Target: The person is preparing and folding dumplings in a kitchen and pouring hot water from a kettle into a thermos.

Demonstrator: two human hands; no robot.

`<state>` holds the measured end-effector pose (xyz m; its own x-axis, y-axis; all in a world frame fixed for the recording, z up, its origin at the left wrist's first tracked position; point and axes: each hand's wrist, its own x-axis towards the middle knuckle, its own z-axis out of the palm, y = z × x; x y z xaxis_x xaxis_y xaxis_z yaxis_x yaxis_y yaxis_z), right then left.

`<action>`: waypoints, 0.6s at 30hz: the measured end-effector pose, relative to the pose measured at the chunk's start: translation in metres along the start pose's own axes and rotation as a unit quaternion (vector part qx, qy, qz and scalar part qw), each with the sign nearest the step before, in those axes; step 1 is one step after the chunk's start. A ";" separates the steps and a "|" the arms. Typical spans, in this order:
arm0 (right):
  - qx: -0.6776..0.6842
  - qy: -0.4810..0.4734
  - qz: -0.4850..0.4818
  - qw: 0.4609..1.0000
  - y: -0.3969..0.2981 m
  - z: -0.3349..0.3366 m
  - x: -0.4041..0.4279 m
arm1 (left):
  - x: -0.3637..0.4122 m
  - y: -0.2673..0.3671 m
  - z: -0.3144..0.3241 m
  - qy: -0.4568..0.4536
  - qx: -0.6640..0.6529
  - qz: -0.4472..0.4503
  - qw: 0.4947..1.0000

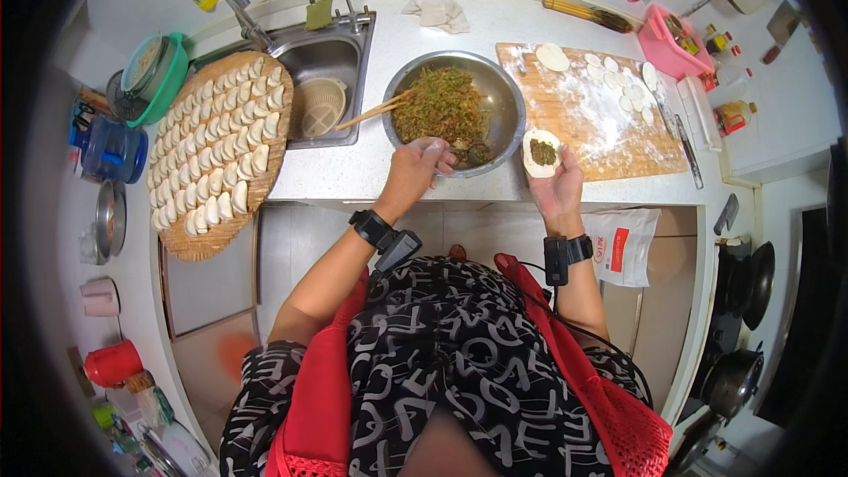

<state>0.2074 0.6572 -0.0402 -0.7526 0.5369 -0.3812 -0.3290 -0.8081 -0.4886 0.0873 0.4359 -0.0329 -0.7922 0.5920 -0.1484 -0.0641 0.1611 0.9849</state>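
Note:
My left hand [419,169] reaches over the near rim of a steel mixing bowl [509,96] and grips a metal spoon [465,154], whose tip is down in chopped green and brown filling [440,103]. Most of the spoon's handle is hidden by my fingers. On the upturned palm and fingers of my right hand [560,189] lies a round dough wrapper [532,167], spread flat with a lump of filling [544,153] on it. A pair of wooden chopsticks [368,112] leans over the bowl's left rim, with their tips in the filling.
Left, a round woven tray [215,242] bears rows of folded dumplings [222,126], overlapping the sink [318,56]. On the right, a floured wooden board [563,99] carries dough rounds [623,79]; a knife [689,152] lies at its right edge. A pink basket [672,50] stands behind.

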 end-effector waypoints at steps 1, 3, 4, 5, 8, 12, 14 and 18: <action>-0.002 -0.006 0.000 1.000 -0.001 -0.001 -0.001 | 0.002 0.001 -0.003 0.009 -0.067 -0.039 0.997; -0.005 -0.012 0.001 1.000 -0.002 -0.002 -0.005 | 0.006 0.000 -0.008 0.018 -0.133 -0.077 0.988; -0.023 -0.005 0.004 1.000 -0.002 -0.002 -0.008 | 0.008 -0.002 -0.009 0.020 -0.158 -0.089 0.983; -0.040 0.003 0.008 0.999 -0.002 -0.002 -0.012 | 0.009 -0.003 -0.010 0.021 -0.183 -0.102 0.978; -0.053 0.009 0.049 0.997 0.008 -0.025 -0.013 | 0.012 0.001 -0.008 0.006 -0.215 -0.111 0.970; -0.043 -0.013 0.093 0.995 0.024 -0.030 -0.013 | 0.009 0.006 -0.003 -0.027 -0.237 -0.106 0.965; -0.025 -0.020 0.091 0.995 0.026 -0.025 -0.016 | 0.005 0.012 0.002 -0.043 -0.219 -0.099 0.970; -0.030 -0.015 0.092 0.995 0.019 -0.014 -0.025 | -0.010 0.010 0.020 -0.083 -0.113 -0.003 0.990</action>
<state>0.2279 0.6322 -0.0510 -0.8146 0.3719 -0.4451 -0.1492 -0.8759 -0.4588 0.1064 0.4472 -0.0235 -0.6822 0.7161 -0.1477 -0.2162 -0.0046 0.9763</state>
